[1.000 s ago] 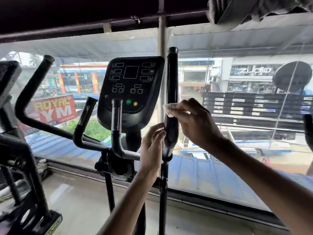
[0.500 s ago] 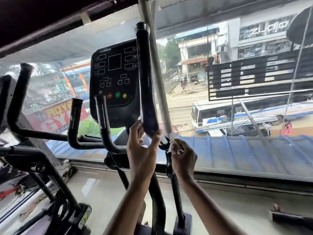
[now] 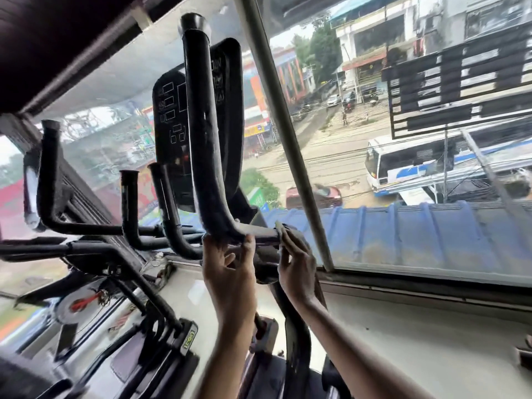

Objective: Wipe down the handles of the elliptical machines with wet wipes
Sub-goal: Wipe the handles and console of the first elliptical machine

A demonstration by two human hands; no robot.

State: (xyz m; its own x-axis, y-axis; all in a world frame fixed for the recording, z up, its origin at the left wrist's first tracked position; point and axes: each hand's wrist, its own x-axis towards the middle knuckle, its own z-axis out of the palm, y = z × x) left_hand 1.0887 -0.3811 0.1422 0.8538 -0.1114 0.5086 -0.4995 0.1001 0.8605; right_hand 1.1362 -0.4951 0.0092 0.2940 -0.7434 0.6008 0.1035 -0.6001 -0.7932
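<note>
A black foam-covered moving handle (image 3: 201,122) of the elliptical rises in the middle, in front of the dark console (image 3: 169,116). My left hand (image 3: 227,272) grips the lower bend of this handle from below, fingers curled around it. Just to the right, my right hand (image 3: 296,263) pinches a small wet wipe (image 3: 283,233) against the bare metal bar (image 3: 262,233) beneath the foam. Most of the wipe is hidden by my fingers. Two shorter fixed handles (image 3: 129,203) stand to the left.
The other moving handle (image 3: 50,174) curves up at far left. A grey window post (image 3: 290,145) slants just behind my right hand, with the glass and sill (image 3: 431,286) beyond. The machine's frame and pedals (image 3: 172,335) fill the floor below.
My view has swung left and tilted. Both hands slid down from the foam grip to its base, and my right hand with the wipe now sits on the metal bar.
</note>
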